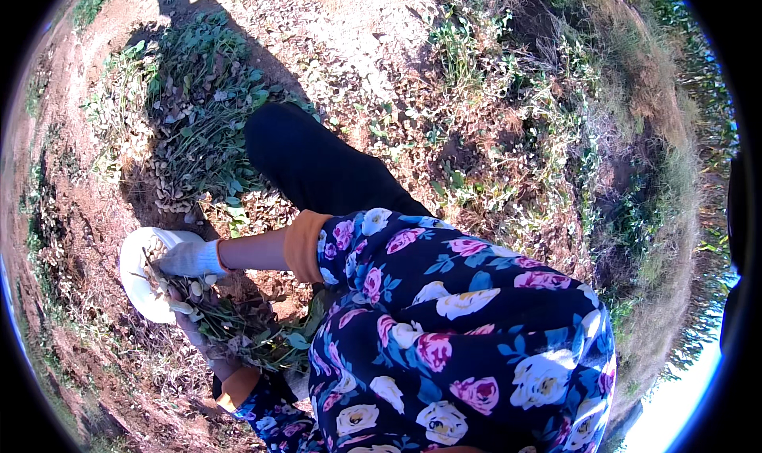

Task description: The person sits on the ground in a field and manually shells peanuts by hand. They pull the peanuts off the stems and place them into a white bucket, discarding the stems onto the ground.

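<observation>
My right hand, in a white knitted glove, reaches over the rim of a white basin. Its fingers are curled at pale peanuts inside, and the fingertips are partly hidden. Below it, my left hand is closed around a bunch of pulled peanut plants, roots and pods toward the basin and leaves toward my body. Several pods hang between the two hands. The stems and shade cover much of the left hand's fingers.
A large heap of peanut plants lies beyond my right arm, partly under my shadow. My leg in dark trousers is beside it. Dry leaves and loose stems litter the reddish soil. Weeds and taller green plants stand at the right.
</observation>
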The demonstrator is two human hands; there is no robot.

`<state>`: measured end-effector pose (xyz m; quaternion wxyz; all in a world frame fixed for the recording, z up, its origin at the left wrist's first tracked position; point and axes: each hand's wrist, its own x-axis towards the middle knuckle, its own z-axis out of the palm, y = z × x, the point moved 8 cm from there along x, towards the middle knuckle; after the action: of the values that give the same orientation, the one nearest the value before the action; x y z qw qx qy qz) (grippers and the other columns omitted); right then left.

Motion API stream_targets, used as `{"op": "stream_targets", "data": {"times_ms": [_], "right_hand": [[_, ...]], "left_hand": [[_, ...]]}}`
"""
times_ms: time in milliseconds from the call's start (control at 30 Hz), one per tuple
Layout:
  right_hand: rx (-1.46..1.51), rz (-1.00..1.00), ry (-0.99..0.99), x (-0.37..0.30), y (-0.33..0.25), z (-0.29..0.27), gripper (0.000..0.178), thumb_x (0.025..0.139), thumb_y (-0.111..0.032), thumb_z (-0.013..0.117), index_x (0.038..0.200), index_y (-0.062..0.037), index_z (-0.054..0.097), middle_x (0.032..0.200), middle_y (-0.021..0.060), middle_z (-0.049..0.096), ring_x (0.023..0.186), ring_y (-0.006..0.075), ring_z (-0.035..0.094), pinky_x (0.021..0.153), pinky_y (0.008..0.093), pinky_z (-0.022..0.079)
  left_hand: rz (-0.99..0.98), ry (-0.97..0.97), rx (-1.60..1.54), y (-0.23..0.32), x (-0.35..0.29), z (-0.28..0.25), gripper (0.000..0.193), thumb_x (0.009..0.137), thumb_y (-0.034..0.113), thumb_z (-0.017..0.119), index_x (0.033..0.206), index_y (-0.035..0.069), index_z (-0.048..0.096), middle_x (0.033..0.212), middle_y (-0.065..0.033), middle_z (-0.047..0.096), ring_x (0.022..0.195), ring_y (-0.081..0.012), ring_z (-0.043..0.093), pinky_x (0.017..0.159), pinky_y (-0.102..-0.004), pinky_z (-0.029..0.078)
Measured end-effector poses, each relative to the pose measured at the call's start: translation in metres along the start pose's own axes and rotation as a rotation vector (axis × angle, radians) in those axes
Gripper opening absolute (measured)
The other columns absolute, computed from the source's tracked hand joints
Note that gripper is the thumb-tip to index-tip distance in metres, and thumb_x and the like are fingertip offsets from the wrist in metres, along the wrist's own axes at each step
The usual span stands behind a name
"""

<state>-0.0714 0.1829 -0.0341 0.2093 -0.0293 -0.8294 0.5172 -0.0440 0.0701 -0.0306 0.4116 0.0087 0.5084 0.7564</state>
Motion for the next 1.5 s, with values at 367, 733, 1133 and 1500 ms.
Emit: {"op": "stream_targets", "data": {"times_ms": [367,733,1133,1500], "right_hand": [[-0.452,0.523,-0.281,-0.049,0.038,-0.030,0.023,0.085,-0.022,0.047,0.086,-0.0055,0.063,0.079,0.0111,0.064,0.073,0.0277,0.064,0.057,0.0391,0.050],[1.342,1.137,0.415,-0.053,0.078,0.008,0.035,0.086,-0.041,0.050,0.082,-0.0061,0.046,0.063,0.0103,0.050,0.048,0.0180,0.050,0.041,0.0268,0.042],[0.853,0.851,-0.282,-0.046,-0.055,-0.018,0.034,0.093,-0.022,0.041,0.122,-0.0060,0.047,0.102,0.0102,0.059,0.097,0.0215,0.057,0.087,0.0307,0.044],[0.184,0.139,-0.323,-0.023,-0.068,-0.037,0.028,0.082,-0.018,0.049,0.106,-0.0037,0.052,0.098,0.0132,0.056,0.091,0.0295,0.051,0.082,0.0367,0.042]], "left_hand": [[0.003,0.048,0.271,-0.014,0.010,0.008,0.023,0.088,0.028,0.049,0.091,0.005,0.051,0.069,-0.0003,0.047,0.055,-0.0091,0.044,0.056,-0.0241,0.042],[0.027,-0.200,-0.304,0.014,-0.014,0.035,0.019,0.085,0.025,0.052,0.092,0.008,0.048,0.073,-0.0023,0.048,0.067,-0.0165,0.048,0.061,-0.0278,0.041],[0.166,-0.083,-0.092,0.021,-0.009,0.023,0.031,0.087,0.036,0.049,0.089,0.005,0.052,0.067,-0.0033,0.048,0.063,-0.0167,0.049,0.055,-0.0289,0.043],[0.128,-0.242,-0.299,0.026,-0.015,0.048,0.028,0.086,0.032,0.055,0.089,0.004,0.050,0.069,-0.0044,0.051,0.057,-0.0163,0.051,0.051,-0.0253,0.041]]}}
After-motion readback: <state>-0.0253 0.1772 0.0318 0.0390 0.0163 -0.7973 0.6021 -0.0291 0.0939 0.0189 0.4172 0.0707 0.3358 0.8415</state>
